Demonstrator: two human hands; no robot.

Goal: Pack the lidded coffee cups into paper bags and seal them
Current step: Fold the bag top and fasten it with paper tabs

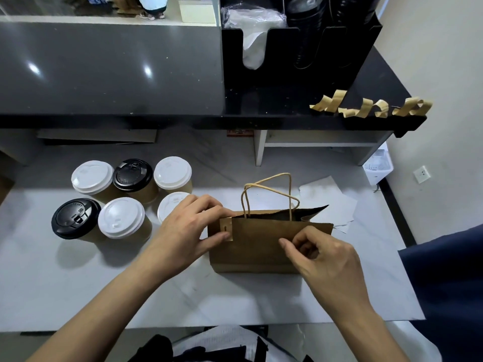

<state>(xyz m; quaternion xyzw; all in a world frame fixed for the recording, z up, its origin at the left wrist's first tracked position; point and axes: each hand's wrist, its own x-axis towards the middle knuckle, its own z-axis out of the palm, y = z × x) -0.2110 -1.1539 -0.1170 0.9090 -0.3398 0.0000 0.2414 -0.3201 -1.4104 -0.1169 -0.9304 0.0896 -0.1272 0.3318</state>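
**Bag held at its top edge, six lidded cups waiting at left**

A pale, matte, marbled counter (78,283) fills the lower half of the frame. Above it runs a glossy dark shelf (104,69), with a black slotted organizer (287,74) at upper right holding stacked black lids and clear plastic. Curled tan tape strips (371,107) hang off the shelf edge at right.

A brown kraft paper bag (261,252) stands at centre, flat-sided and rectangular, its twisted paper-cord handles (269,189) looping upward. Its mouth gapes slightly at the right, showing a dark interior. A small tan tape tab (226,229) lies over the bag's upper left corner.

Six cups sit in two rows at left of the bag: brown paper bodies, round plastic lids. Four lids are white (121,217), two black (75,218). The nearest white one is partly hidden behind the left hand.

The left hand (188,236) reaches in from lower left, fingers curved, thumb and forefinger pinching the tab against the bag's corner. The right hand (321,259) comes from lower right, fingers curled in, fingertips pinching the bag's front top edge near its middle.

White paper sheets (332,197) lie flat behind the bag.
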